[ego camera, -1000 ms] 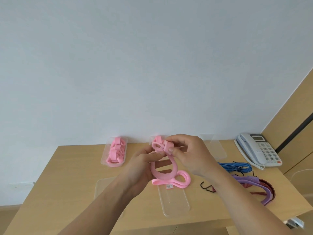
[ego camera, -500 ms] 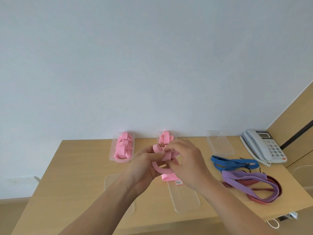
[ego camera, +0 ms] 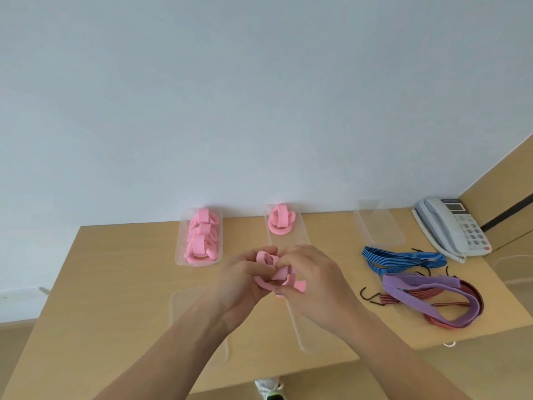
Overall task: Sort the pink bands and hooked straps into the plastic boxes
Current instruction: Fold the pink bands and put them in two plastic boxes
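Note:
Both hands hold one pink band bunched into folds above the table's middle. My left hand grips its left side and my right hand pinches its right side. A clear plastic box at the back left is full of several pink bands. The middle clear box holds one folded pink band at its far end. A third clear box at the back right has nothing in it. To the right lie a blue hooked strap, a purple strap and a red hooked strap.
A clear lid lies under my right forearm and another clear lid under my left. A white desk phone sits at the table's back right corner. The table's front edge is close, with a shoe below it.
The band's long loop has been gathered into a tight bundle between my hands. The hands have come lower and closer together.

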Motion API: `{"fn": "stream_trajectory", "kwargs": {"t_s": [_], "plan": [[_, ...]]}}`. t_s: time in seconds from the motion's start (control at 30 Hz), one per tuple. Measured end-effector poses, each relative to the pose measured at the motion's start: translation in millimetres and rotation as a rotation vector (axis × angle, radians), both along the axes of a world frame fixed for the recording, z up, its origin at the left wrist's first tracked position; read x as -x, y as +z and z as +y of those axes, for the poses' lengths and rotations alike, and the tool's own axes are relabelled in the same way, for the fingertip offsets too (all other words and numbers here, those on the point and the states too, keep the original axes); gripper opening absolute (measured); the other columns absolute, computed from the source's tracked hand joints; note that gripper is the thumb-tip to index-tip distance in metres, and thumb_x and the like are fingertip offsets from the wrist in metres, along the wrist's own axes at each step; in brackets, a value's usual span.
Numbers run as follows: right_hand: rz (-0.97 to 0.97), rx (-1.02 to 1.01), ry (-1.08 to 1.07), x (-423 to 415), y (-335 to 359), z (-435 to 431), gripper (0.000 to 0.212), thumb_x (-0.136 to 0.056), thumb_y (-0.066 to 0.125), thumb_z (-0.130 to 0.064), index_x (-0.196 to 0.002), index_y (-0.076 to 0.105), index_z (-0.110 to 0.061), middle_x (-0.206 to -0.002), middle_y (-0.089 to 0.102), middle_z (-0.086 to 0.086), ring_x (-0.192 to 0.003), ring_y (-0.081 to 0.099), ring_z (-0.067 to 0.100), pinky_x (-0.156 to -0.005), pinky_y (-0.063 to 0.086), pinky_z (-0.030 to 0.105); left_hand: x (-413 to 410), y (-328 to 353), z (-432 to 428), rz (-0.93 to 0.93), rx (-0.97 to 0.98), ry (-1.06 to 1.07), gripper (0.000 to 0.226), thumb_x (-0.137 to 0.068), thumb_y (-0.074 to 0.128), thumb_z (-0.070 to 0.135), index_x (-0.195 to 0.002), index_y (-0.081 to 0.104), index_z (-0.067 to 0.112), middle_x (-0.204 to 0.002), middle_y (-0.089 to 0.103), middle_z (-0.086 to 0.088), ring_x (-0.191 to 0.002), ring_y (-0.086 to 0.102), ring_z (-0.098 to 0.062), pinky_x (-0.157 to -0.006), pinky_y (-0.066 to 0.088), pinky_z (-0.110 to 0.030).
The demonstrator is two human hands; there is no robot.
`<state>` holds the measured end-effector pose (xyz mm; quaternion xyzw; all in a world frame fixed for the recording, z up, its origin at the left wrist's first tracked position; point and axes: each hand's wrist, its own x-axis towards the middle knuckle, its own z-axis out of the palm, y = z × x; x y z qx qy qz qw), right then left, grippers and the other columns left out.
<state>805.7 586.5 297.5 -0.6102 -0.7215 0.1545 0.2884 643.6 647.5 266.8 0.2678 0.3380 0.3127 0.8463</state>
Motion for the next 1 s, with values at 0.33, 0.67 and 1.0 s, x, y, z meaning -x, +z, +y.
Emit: {"fn": "stream_trajectory", "kwargs": {"t_s": [0.33, 0.67, 1.0], "plan": [[-0.007, 0.035, 0.099, -43, -46, 72, 0.031, -0.074, 0.077, -0.012, -0.102, 0.066, -0.017, -0.105, 0.065, -0.011, -0.103, 0.056, 0.011, -0.091, 0.044, 0.023, -40, -33, 59, 0.072, 0.091, 0.02, 0.041, -0.081, 0.059, -0.007, -0.12, 0.067, -0.014, -0.113, 0.069, -0.029, -0.105, 0.069, -0.038, -0.106, 0.054, -0.057], [-0.087, 0.126, 0.004, -87, -88, 133, 0.034, -0.064, 0.085, -0.003, -0.09, 0.065, -0.014, -0.089, 0.067, -0.003, -0.083, 0.061, 0.021, -0.075, 0.047, 0.031, -61, -71, 101, 0.662, 0.037, 0.145, 0.019, -0.097, 0.072, 0.028, -0.113, 0.072, 0.019, -0.114, 0.076, -0.005, -0.099, 0.074, -0.023, -0.083, 0.062, -0.034], [-0.359, 0.2, 0.15, -97, -141, 179, 0.031, -0.068, 0.079, -0.013, -0.098, 0.073, -0.013, -0.094, 0.071, 0.002, -0.092, 0.065, 0.029, -0.086, 0.05, 0.039, -87, -116, 109, 0.865, -0.017, 0.127, 0.011, -0.093, 0.074, 0.012, -0.102, 0.07, 0.017, -0.089, 0.072, 0.0, -0.067, 0.067, -0.016, -0.081, 0.061, -0.045]]}}
